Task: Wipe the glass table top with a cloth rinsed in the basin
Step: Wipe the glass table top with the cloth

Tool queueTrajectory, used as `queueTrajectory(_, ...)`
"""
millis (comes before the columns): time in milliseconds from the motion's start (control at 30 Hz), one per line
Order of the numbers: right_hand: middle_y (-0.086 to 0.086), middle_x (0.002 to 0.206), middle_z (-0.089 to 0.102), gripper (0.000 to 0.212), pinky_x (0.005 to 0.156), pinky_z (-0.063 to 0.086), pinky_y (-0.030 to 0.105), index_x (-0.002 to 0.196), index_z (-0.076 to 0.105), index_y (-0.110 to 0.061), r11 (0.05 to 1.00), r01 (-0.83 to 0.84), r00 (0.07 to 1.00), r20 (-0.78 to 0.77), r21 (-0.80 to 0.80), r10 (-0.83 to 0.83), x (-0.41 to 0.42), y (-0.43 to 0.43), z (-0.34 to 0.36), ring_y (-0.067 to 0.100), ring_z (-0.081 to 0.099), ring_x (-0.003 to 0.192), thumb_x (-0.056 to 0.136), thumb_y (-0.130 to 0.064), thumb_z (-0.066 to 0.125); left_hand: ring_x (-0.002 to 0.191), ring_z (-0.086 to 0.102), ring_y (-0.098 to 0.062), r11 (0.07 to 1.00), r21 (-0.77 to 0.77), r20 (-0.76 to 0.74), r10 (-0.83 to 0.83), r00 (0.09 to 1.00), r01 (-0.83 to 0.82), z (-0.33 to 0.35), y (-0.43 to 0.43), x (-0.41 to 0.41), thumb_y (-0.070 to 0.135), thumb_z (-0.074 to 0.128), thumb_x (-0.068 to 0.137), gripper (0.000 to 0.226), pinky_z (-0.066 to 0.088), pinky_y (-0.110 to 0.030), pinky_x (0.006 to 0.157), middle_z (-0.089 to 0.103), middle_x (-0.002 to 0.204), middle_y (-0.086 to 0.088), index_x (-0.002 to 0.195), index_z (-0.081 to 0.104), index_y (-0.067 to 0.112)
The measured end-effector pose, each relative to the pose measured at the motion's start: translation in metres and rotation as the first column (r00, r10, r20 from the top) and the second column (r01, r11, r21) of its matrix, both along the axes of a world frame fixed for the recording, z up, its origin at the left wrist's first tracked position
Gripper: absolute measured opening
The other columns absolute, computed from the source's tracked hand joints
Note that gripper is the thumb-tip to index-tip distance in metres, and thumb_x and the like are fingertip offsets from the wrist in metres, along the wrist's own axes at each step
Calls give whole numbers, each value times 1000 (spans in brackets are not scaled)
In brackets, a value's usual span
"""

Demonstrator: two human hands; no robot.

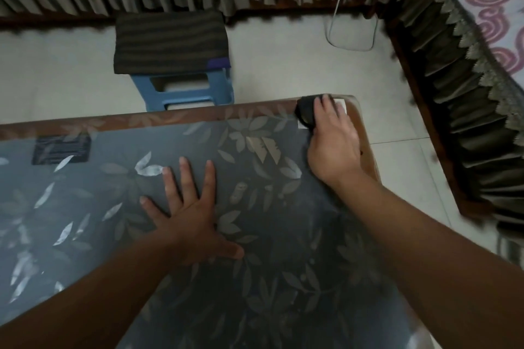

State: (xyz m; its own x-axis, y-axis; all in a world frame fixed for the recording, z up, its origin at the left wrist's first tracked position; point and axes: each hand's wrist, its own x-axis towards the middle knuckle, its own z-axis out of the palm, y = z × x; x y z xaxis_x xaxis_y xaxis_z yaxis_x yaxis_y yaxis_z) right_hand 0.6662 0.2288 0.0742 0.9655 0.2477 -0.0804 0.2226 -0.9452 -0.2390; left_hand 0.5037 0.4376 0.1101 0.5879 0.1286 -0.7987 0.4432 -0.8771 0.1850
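Note:
The glass table top [119, 201] is dark with a pale leaf pattern and a brown wooden rim. My right hand [331, 144] presses a dark cloth [304, 112] onto the far right corner of the glass; most of the cloth is hidden under my fingers. My left hand [187, 207] lies flat on the middle of the glass with fingers spread, holding nothing. No basin is in view.
A blue plastic stool [184, 93] with a dark cushion [170, 39] stands on the tiled floor just beyond the table's far edge. Sofas with pleated grey-brown skirts [467, 110] line the back and right. A white cable [340, 20] loops on the floor.

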Motion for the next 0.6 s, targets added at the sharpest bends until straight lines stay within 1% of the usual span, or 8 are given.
queueTrajectory(67,3,166,19,71,123,19,46,157,23,-19,997,-70,997,31,16,69,-18,23,-1,26,14,152,93,-13,52,119,-60,-34,1000,-4,1,10,1000,-10,0,0,0,77,79,44,160,-17,-73,105,-69,127,1,131,-50,43)
queueTrajectory(133,0,165,21,70,122,15,46,155,26,-23,935,-354,935,15,-9,354,-60,31,-3,25,16,152,92,-16,55,119,-60,-33,1000,-5,6,15,1000,-15,1,0,-1,77,80,44,160,-16,-74,106,-69,127,2,131,-50,43)
queueTrajectory(200,-1,165,22,69,122,14,46,155,28,-25,871,-491,871,-9,0,491,-71,13,1,24,18,152,92,-15,55,118,-60,-33,1000,-8,11,10,1000,-10,1,0,-2,77,79,45,160,-16,-74,106,-69,126,2,131,-50,43)
queueTrajectory(333,7,164,23,67,123,18,47,155,30,-16,994,-107,994,32,-9,107,5,-22,0,31,19,151,91,-8,48,120,-60,-33,1000,-13,25,5,1000,-5,-2,1,-2,77,80,46,160,-17,-74,104,-68,128,1,132,-50,42)
queueTrajectory(400,6,166,19,68,124,16,45,156,26,-16,1000,28,999,28,0,-28,9,-4,2,30,14,153,92,-9,46,121,-59,-33,1000,-7,28,9,1000,-9,-4,2,-2,77,80,44,160,-18,-74,104,-68,129,0,131,-50,42)
queueTrajectory(467,3,165,22,69,122,20,48,155,29,-21,992,-124,991,44,12,124,-26,25,-2,27,16,152,91,-8,51,122,-58,-33,1000,-8,27,16,1000,-16,-4,2,-2,76,80,44,161,-16,-75,105,-68,129,0,132,-50,42)
queueTrajectory(533,1,164,24,71,120,22,49,154,30,-23,905,-424,905,21,3,424,-69,36,-1,26,20,151,89,-11,57,122,-58,-33,1000,-11,31,20,999,-19,-3,1,-2,76,80,43,161,-14,-76,105,-67,129,0,132,-50,42)
queueTrajectory(600,0,164,23,71,122,17,48,154,30,-24,844,-536,844,-21,-14,536,-63,27,-2,26,19,151,89,-12,57,123,-58,-33,1000,-14,29,19,999,-18,-2,1,-2,76,80,44,161,-13,-76,106,-67,131,0,132,-49,42)
